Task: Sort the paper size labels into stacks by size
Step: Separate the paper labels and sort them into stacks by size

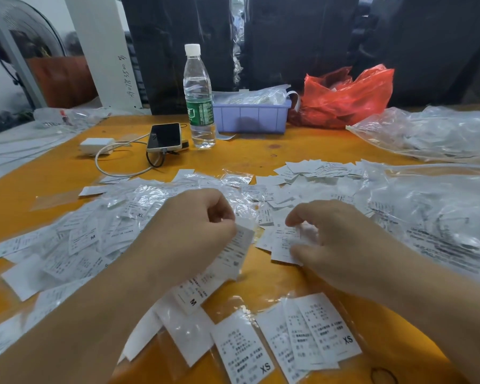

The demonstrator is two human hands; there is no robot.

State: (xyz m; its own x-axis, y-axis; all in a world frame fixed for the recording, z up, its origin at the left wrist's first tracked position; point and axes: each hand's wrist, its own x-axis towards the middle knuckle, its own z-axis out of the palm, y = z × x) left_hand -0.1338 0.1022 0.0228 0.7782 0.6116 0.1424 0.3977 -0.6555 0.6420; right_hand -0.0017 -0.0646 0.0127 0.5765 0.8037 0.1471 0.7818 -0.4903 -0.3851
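White paper size labels lie scattered over the orange table (261, 151). A large loose heap (94, 231), much of it in clear sleeves, spreads on the left. My left hand (189, 231) hovers at its right edge and grips a small bundle of labels (239, 250) with curled fingers. My right hand (341, 239) pinches an S label (283, 242) between thumb and fingers on a small pile in the middle. An M label (191, 297) lies under my left wrist. XS labels (324, 333) sit in a group near the front edge. More labels (319, 169) lie further back.
A water bottle (198, 98), a phone (164, 137) with a cable and a white charger (96, 145) stand at the back. Behind them are a lilac bin (251, 117) and a red plastic bag (347, 98). Clear plastic bags (432, 212) fill the right side.
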